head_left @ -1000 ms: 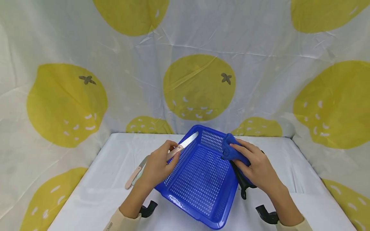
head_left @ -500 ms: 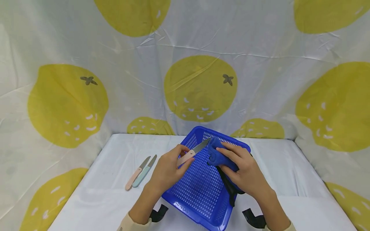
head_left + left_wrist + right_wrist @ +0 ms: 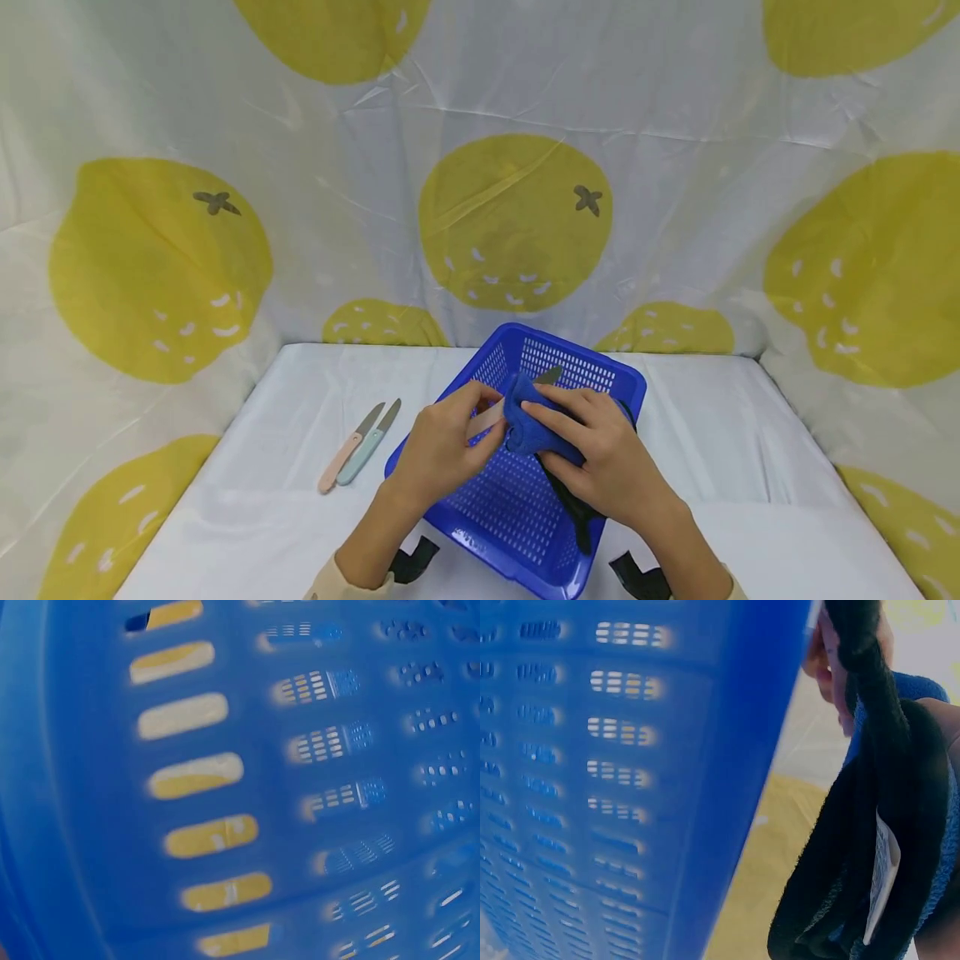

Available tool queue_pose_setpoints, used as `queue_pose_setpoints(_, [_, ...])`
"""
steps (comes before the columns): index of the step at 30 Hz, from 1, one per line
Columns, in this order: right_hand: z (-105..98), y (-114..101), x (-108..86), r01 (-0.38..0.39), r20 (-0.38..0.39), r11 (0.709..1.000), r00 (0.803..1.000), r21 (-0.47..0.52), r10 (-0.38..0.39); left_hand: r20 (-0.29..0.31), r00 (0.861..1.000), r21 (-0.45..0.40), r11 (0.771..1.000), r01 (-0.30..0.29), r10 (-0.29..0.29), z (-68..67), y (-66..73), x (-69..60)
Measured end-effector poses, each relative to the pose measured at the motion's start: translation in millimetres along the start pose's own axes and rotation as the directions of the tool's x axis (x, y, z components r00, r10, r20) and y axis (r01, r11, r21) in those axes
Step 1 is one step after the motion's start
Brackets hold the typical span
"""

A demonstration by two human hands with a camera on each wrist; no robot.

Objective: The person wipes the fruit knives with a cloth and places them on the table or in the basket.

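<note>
My left hand (image 3: 450,433) pinches the pale pink handle of a knife (image 3: 486,419) above the blue basket (image 3: 517,500). A folded blue cloth (image 3: 525,425) with black edging is gripped in my right hand (image 3: 603,450), wrapped over the knife's blade. Only the blade's tip shows past the cloth. In the right wrist view, the cloth's black edging (image 3: 900,787) hangs beside the basket wall, with a small white tag (image 3: 883,874). The left wrist view holds just the basket's slotted wall (image 3: 97,780); the hand is out of that view.
Left of the basket, a pink-handled knife (image 3: 341,460) and a mint-handled knife (image 3: 362,457) lie side by side on the white tabletop (image 3: 255,517). A lemon-print curtain (image 3: 675,208) hangs behind and along both sides.
The two hands have come together over the basket. The cloth has moved left onto the knife's blade, which was bare a second ago and is now mostly covered.
</note>
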State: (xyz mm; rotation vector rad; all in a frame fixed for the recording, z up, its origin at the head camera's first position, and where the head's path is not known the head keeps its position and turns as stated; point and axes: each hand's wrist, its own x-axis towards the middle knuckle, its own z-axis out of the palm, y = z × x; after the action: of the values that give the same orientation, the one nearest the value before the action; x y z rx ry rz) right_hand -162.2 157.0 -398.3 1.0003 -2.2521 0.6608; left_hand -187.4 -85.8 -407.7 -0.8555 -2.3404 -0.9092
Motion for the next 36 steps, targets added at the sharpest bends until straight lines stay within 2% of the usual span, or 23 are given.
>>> queue_pose_setpoints(4, [4,-5,-2.4,0.007,-0.002,1.000,1.000,-0.020,-0.007,-0.005,0.999,-0.030,0.999,-0.040,0.040,0.5,-0.2,-3.4])
queue_pose_setpoints(10, [8,-7,-0.9,0.013,-0.027,0.994,0.999,-0.107,-0.016,-0.013,0.993,-0.069,0.990,-0.120,0.119,-1.4,-1.7,-4.3])
queue_pose_setpoints(17, [7,-9,2.1,-0.013,-0.047,0.984,0.999,-0.179,0.005,-0.031,0.984,-0.100,0.979,-0.179,0.177,-1.9,-3.3,-4.8])
queue_pose_setpoints(26, [-6,5,0.8,-0.106,-0.109,0.971,0.990,-0.214,0.084,-0.038,0.987,-0.124,0.979,-0.160,0.156,-7.9,2.6,-4.0])
queue_pose_setpoints(36, [-19,28,-4.0,-0.202,-0.242,0.965,0.957,-0.168,0.158,-0.071,0.988,-0.168,0.974,-0.151,0.140,-11.8,2.6,-5.1])
